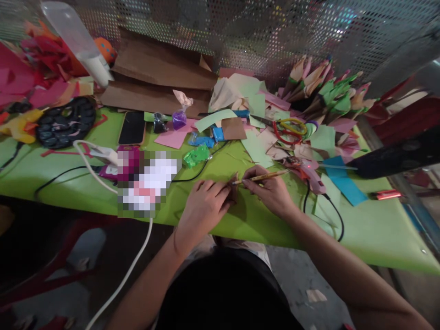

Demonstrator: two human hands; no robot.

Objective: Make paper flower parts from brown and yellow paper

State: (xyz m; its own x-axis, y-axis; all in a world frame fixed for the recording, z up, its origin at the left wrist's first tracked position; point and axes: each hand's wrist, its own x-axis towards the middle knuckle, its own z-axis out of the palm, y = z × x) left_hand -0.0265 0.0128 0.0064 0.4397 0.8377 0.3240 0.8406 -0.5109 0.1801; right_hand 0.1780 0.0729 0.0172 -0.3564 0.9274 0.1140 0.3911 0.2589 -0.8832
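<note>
The right hand [272, 191] has its grip closed around a slender yellow-brown wooden stick [279, 174], whose tip meets a small brown paper piece [234, 196] on the bright green tabletop [250, 224]; the left hand [205, 204] lies against that piece with bent fingers, though whether they pinch it cannot be told. To the right sits a pink corded glue gun [311, 176], and beyond it, red- and yellow-handled scissors [292, 130] rest among pale green paper scraps [259, 149]. Farther back, brown paper cones [299, 91] hold pink and green paper petals [338, 94]. At far left, a clear plastic bottle with a white cap [70, 30] leans cap-down beside flattened brown paper [161, 62], above a round black ribbed object [65, 123].
</note>
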